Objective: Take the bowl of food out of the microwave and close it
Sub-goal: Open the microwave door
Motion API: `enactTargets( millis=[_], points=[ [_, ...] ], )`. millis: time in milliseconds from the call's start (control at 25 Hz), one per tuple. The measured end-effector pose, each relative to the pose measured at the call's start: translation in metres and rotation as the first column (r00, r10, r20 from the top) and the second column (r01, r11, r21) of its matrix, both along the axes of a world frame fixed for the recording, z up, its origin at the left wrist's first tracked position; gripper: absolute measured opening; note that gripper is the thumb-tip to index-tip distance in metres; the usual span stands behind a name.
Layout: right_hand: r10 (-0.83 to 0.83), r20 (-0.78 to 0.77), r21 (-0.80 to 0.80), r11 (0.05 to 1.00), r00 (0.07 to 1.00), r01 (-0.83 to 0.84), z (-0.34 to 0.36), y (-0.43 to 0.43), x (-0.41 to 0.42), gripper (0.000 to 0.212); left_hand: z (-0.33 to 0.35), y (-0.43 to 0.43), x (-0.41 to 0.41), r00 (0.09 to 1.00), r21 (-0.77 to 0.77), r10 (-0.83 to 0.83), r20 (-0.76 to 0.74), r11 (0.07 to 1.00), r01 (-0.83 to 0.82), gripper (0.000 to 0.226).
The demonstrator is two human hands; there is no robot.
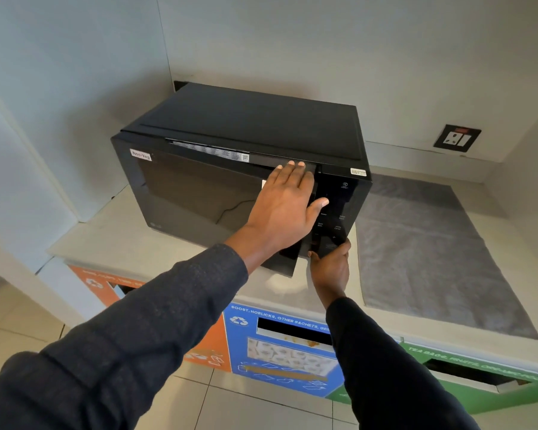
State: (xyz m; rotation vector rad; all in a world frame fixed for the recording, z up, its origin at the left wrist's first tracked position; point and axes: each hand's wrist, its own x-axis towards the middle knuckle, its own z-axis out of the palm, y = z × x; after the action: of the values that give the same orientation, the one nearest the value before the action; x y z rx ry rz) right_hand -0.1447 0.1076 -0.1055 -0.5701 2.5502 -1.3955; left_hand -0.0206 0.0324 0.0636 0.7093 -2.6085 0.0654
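My left hand (284,201) lies flat, unclenched, on the stiff microwave door (199,200); my right hand (331,265) pinches its lower corner at the counter's (121,231) front edge.

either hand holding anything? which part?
Left hand lies flat and open on the microwave door near its right edge, holding nothing. Right hand touches the door's lower right corner; whether it grips cannot be told. No bowl visible.

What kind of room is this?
Probably a shared office pantry. A black microwave labelled "Non-Veg" sits on a counter, and below it are sorted recycling bins with labels for sachets and tea bags.
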Motion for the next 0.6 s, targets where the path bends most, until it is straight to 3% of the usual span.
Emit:
enactTargets(
  millis=[160, 320, 480, 600],
  points=[
    [0.084, 0.005, 0.021, 0.996, 0.996, -0.084, 0.011, 0.013, 0.003, 0.095, 0.01, 0.04, 0.032, 0.994, 0.059, 0.106, 0.037, 0.992, -0.108, 0.061],
    [0.136, -0.054, 0.007, 0.991, 0.989, -0.136, 0.027, 0.024, 0.004, 0.093, 0.023, 0.075, 0.07, 0.948, 0.073, 0.26, 0.184, 0.958, -0.277, 0.072],
    [0.185, -0.141, -0.061, 0.979, 0.973, -0.195, 0.053, 0.03, 0.007, 0.099, 0.031, 0.104, 0.1, 0.817, 0.028, 0.434, 0.38, 0.877, -0.479, 0.095],
    [0.187, -0.295, 0.012, 0.981, 0.937, -0.192, 0.079, 0.027, 0.005, 0.106, 0.038, 0.111, 0.119, 0.72, 0.067, 0.548, 0.426, 0.774, -0.629, 0.107]
  ],
)
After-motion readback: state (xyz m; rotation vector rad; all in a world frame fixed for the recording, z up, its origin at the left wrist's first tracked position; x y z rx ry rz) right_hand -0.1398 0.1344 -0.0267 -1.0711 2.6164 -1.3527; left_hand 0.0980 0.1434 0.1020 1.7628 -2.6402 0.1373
